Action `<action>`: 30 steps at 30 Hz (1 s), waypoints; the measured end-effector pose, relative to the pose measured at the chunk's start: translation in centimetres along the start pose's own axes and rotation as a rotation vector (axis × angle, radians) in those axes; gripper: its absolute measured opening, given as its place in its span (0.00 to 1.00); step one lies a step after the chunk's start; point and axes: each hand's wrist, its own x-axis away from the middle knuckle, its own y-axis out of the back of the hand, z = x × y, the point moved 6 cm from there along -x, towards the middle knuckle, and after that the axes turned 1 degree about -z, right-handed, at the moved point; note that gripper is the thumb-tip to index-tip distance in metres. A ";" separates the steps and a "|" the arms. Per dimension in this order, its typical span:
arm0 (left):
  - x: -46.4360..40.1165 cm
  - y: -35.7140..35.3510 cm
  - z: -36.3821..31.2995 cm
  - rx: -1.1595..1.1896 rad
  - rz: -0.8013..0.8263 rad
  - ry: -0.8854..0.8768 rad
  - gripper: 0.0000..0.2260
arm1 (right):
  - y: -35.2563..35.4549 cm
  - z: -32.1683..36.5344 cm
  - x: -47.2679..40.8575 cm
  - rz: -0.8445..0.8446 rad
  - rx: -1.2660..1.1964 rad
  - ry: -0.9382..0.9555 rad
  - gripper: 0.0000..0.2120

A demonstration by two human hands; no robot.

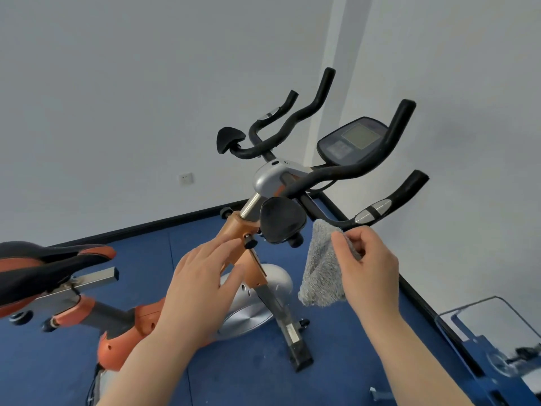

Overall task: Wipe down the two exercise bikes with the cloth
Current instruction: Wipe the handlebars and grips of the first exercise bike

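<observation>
Head view: the right hand (367,268) pinches a fluffy grey cloth (322,271) in its fingers beside the orange-and-silver exercise bike (257,276), left hand (202,276) open on its post; wiping seemingly barely begun.

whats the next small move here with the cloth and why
Probably bring the right hand up and slightly right to lay the grey cloth on the lower right handlebar grip. The cloth hangs pinched in that hand just below the bar, apparently not touching it, while the left hand rests on the orange post, seemingly steadying the bike.
</observation>
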 end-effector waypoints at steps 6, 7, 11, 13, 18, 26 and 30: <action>-4.6 -1.7 -0.1 -0.023 0.017 -0.056 0.17 | -1.2 -0.6 -2.9 -0.018 -0.001 0.004 0.09; -5.4 -2.2 0.1 -0.023 0.024 -0.058 0.17 | -1.5 -0.8 -3.3 -0.017 0.002 0.001 0.09; -8.3 -3.5 0.0 0.025 0.024 -0.078 0.17 | -2.8 -1.3 -4.7 0.006 0.017 -0.023 0.09; -9.1 -4.3 0.0 0.026 0.062 -0.103 0.18 | -3.3 -1.4 -5.3 0.003 0.033 -0.027 0.09; -11.5 -4.7 0.3 0.057 0.093 -0.147 0.19 | -4.1 -0.7 -6.9 -0.043 0.044 -0.039 0.08; -16.1 -5.3 0.9 0.059 0.228 -0.346 0.19 | -10.5 0.6 -7.0 0.132 0.176 0.061 0.09; -17.1 -6.2 2.4 0.058 0.310 -0.395 0.22 | -10.9 0.3 -5.0 0.105 0.381 0.122 0.07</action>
